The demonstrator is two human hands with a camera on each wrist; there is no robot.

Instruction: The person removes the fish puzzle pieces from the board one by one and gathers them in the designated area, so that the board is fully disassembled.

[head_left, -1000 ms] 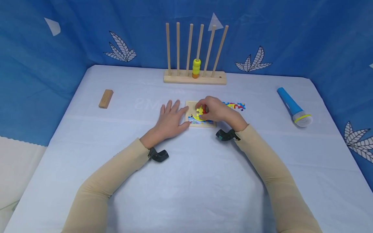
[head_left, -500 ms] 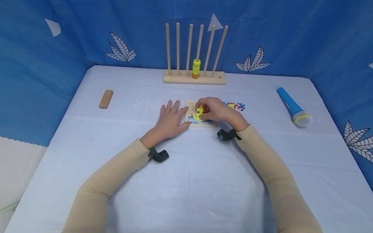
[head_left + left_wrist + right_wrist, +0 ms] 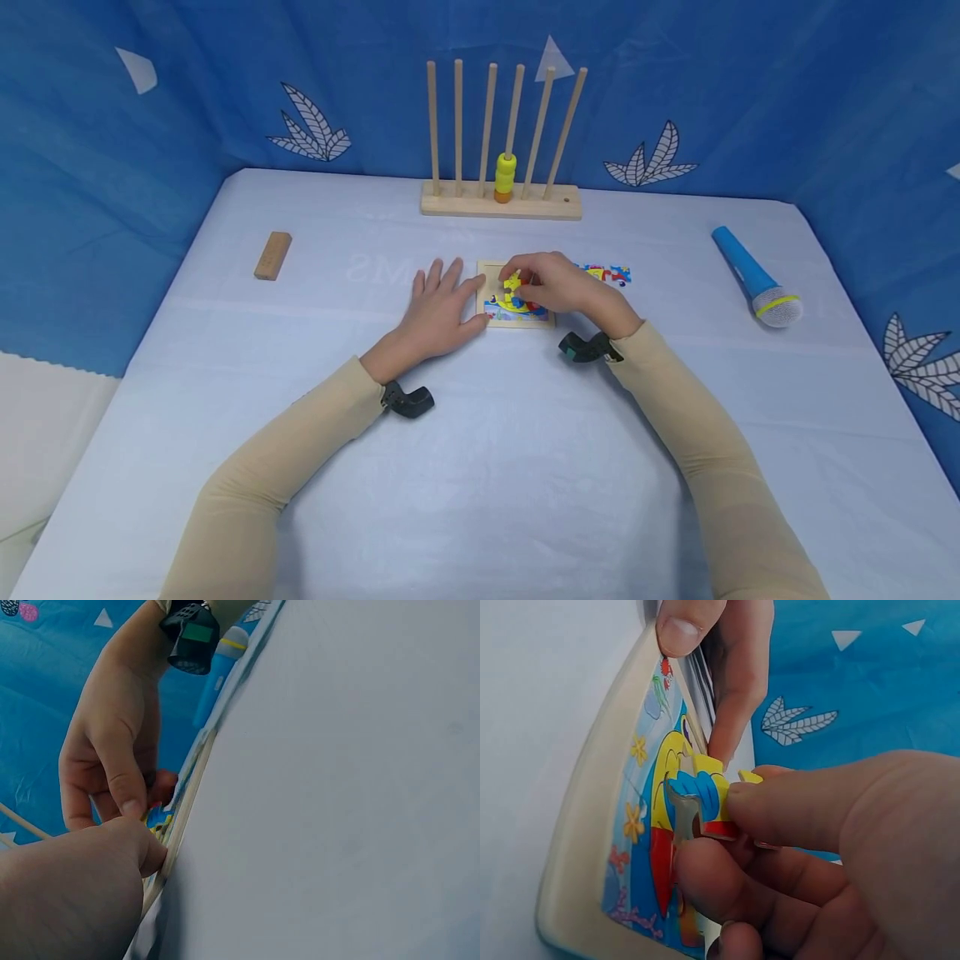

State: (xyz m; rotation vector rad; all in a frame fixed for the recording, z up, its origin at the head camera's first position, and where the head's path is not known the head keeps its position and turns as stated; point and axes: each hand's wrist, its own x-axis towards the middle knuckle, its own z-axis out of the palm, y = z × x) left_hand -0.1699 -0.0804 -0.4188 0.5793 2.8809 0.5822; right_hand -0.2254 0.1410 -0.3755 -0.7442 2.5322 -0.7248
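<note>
Wooden frame (image 3: pixel 491 271), one; hands (image 3: pixel 441 315) (image 3: pixel 558 285) there, two

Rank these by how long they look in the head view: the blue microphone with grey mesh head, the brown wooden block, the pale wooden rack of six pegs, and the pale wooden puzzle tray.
1. Rack
2. Microphone
3. Puzzle tray, partly covered by the right hand
4. Wooden block

White table (image 3: pixel 495 467): puzzle (image 3: pixel 504 312), block (image 3: pixel 272 256), microphone (image 3: pixel 756 276)
</note>
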